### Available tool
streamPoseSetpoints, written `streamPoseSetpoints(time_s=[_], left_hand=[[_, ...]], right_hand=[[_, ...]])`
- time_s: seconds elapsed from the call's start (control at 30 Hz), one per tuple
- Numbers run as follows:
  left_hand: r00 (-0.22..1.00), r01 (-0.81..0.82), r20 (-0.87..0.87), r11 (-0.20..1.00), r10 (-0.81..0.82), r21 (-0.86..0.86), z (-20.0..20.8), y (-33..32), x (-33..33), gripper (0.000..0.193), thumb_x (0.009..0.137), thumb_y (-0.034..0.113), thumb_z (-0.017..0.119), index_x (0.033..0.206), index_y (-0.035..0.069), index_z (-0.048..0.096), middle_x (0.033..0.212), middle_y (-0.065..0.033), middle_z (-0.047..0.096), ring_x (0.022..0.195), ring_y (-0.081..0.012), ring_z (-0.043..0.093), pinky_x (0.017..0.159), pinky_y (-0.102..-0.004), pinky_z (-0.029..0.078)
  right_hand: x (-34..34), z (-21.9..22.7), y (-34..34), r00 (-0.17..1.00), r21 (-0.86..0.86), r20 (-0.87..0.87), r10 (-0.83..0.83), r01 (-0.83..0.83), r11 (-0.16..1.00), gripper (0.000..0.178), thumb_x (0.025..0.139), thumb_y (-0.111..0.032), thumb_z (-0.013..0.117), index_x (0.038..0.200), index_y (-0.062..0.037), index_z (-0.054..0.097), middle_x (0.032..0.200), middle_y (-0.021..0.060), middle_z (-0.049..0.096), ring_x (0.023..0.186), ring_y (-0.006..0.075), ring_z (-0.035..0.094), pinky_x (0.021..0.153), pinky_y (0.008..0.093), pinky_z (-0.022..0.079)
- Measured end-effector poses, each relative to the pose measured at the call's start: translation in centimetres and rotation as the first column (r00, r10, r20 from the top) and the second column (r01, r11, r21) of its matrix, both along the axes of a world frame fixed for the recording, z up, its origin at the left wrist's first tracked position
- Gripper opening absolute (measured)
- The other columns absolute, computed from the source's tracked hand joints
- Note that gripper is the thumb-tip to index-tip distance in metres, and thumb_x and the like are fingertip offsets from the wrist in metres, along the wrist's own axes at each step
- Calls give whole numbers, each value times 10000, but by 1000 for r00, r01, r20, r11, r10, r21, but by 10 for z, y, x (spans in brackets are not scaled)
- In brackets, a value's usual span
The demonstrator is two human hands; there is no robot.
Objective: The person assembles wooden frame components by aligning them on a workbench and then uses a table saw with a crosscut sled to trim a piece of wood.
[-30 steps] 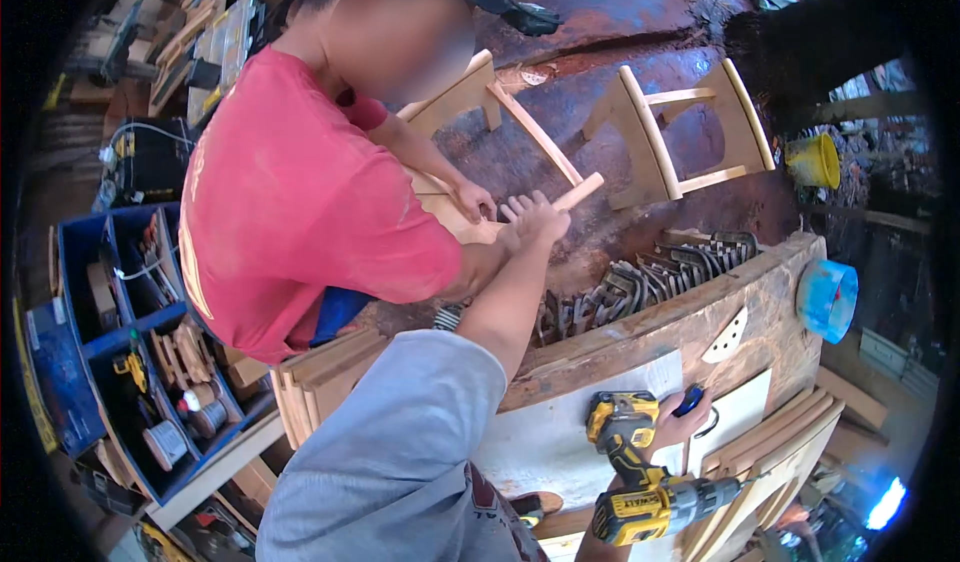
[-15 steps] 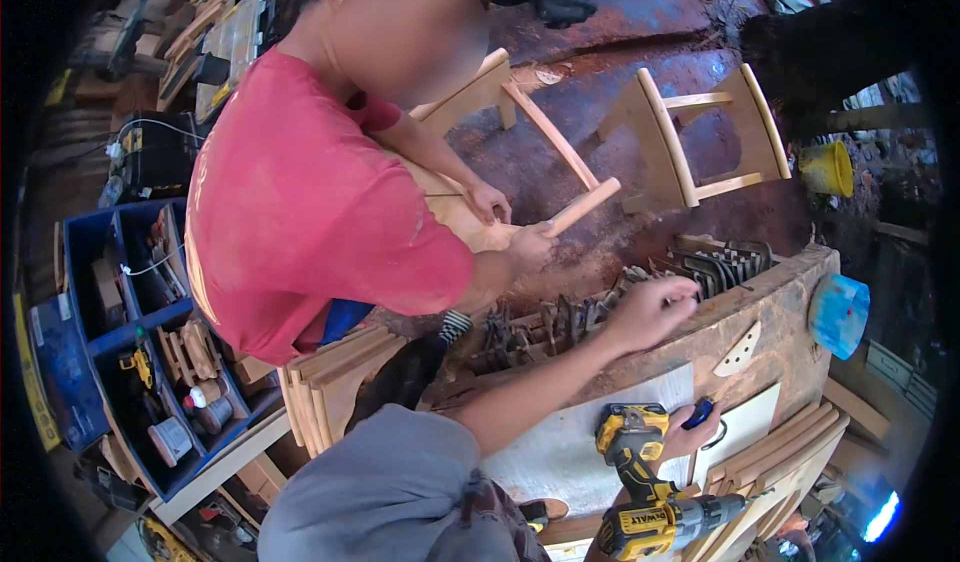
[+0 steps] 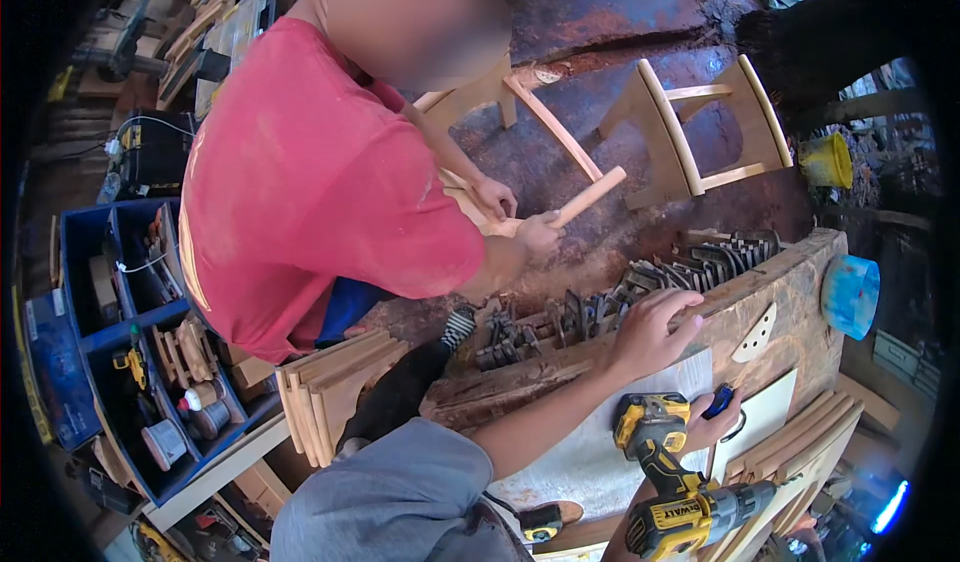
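Note:
My left hand (image 3: pixel 655 334) is raised near the edge of a worn wooden bench (image 3: pixel 795 307), fingers loosely bent and apart, with nothing visible in them. Low on the right, my right hand (image 3: pixel 708 427) is closed round a small blue-and-black object (image 3: pixel 720 402) with a dark loop beside it; its kind cannot be made out. A yellow-and-black cordless drill (image 3: pixel 668 524) overlaps my right forearm, its chuck pointing right; what supports it is hidden. Beneath my hands lies a pale grey sheet (image 3: pixel 575 452). A white piece with several holes (image 3: pixel 757 332) rests on the bench.
Opposite, a person in a red shirt (image 3: pixel 330 182) grips a wooden frame (image 3: pixel 590 197). Another wooden frame (image 3: pixel 675 132) stands on the floor. Several clamps (image 3: pixel 600 307) line the bench's far side. A blue divided toolbox (image 3: pixel 90 347) is at left, a blue container (image 3: pixel 850 297) at right.
My left hand's fingers have opened from a curled pose. The drill and my right hand have shifted slightly right in the view. The other person leans farther over the wooden frame.

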State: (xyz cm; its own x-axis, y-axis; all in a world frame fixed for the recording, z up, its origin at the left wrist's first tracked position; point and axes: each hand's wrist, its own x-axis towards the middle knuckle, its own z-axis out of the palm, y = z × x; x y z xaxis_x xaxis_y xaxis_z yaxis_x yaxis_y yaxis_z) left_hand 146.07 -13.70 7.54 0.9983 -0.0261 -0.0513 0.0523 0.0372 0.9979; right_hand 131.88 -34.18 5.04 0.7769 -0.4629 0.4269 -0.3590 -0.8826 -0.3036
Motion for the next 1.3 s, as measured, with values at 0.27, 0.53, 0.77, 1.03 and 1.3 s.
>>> streamPoseSetpoints(time_s=[0.27, 0.53, 0.77, 1.03, 1.3], left_hand=[[997, 63, 43, 997, -65, 42, -11, -6, -16, 297, 917, 201, 703, 1143, 8, 705, 1117, -165, 724, 1019, -343, 710, 890, -414, 549], [982, 162, 92, 985, -166, 51, 1, -12, 3, 325, 912, 224, 701, 1163, 18, 688, 1152, -168, 704, 1056, -360, 677, 917, -457, 531], [977, 211, 34, 977, -212, 30, -11, -21, 16, 333, 908, 251, 698, 1155, 28, 686, 1136, -168, 698, 1063, -370, 666, 925, -460, 523], [955, 289, 50, 956, -291, 46, -18, -45, 13, 343, 899, 274, 706, 1153, 43, 692, 1158, -148, 693, 1100, -348, 656, 957, -459, 511], [960, 278, 22, 960, -278, 21, -18, -38, 14, 363, 882, 260, 732, 1189, 70, 687, 1297, -117, 623, 1220, -326, 598, 1043, -439, 474]], right_hand=[[1, 2, 3, 999, -1, -11, -32, 32, 999, 494, 920, -186, 632, 1374, 2, 593, 1280, 261, 631, 1153, 432, 621, 999, 497, 499], [-1, 2, 2, 999, 0, -27, -20, 21, 1000, 506, 925, -182, 619, 1393, 6, 581, 1300, 267, 618, 1188, 436, 597, 1026, 501, 478], [-2, 0, -3, 999, -15, -48, -16, 15, 1000, 517, 927, -184, 608, 1405, 12, 572, 1313, 268, 613, 1199, 437, 585, 1038, 507, 461], [-4, -5, -7, 998, -5, -54, -13, 13, 1000, 528, 920, -186, 613, 1396, 39, 569, 1287, 271, 623, 1168, 433, 594, 1022, 505, 463], [-3, -4, -6, 1000, -12, -16, 19, -19, 1000, 508, 915, -151, 611, 1383, 43, 577, 1293, 277, 617, 1164, 440, 595, 1011, 511, 468]])
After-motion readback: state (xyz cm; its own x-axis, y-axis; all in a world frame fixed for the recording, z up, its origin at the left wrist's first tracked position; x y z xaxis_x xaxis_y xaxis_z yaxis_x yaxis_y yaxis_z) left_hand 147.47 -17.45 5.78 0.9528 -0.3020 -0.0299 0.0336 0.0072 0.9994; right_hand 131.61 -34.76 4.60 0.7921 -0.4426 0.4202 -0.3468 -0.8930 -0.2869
